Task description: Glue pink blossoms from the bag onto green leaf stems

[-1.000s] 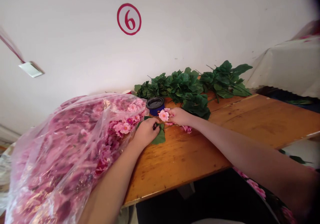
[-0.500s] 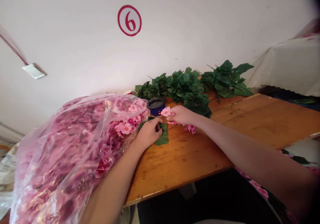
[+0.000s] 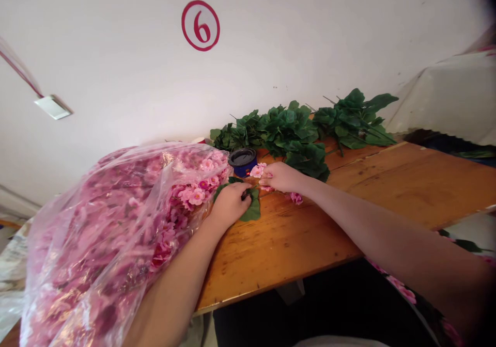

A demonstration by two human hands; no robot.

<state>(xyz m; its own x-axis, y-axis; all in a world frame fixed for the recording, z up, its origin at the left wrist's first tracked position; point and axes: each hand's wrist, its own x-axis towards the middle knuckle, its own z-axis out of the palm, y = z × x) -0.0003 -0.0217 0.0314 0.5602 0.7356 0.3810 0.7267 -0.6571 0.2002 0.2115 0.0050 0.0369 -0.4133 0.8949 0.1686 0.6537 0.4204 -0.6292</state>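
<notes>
Wall sign: red-ringed number 6 disc (image 3: 200, 25), upper middle
Wall fitting: white plate (image 3: 52, 107), upper left
Container: dark blue lidded tin (image 3: 243, 162), centre
Furniture: cloth-draped table (image 3: 442, 99), upper right

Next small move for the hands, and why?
Probably ease the right hand with its pink artificial blossom toward the left hand, which pinches a green leaf: blossom and leaf sit close but still apart.
</notes>
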